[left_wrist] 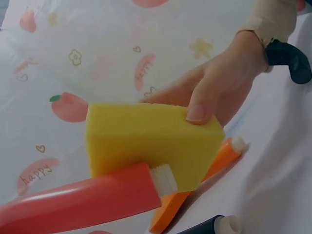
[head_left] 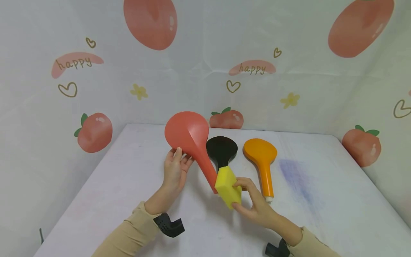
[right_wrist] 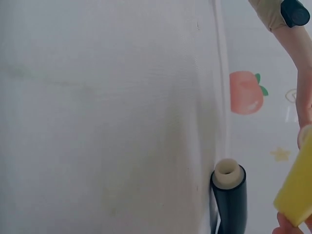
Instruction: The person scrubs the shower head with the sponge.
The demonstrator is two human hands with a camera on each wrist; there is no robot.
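My left hand [head_left: 176,171] holds a red shower head [head_left: 189,132] by the lower edge of its round head, thumb at the rim and the other fingers behind. The handle slants down to the right and ends in a white threaded tip [left_wrist: 164,179]. A yellow sponge [head_left: 227,187] is pinched between the thumb and fingers of my right hand [head_left: 257,207]. It sits right at the handle's lower end, and in the left wrist view the handle overlaps the sponge's face. In the right wrist view only part of the sponge [right_wrist: 298,190] shows, at the right edge.
Behind the held pieces, a black shower head [head_left: 222,148] lies on the white table [head_left: 112,200]. To its right lies an orange shower head [head_left: 260,151], handle toward me. A bluish smudge [head_left: 297,178] marks the tabletop. A printed cloth backdrop [head_left: 189,71] stands at the back.
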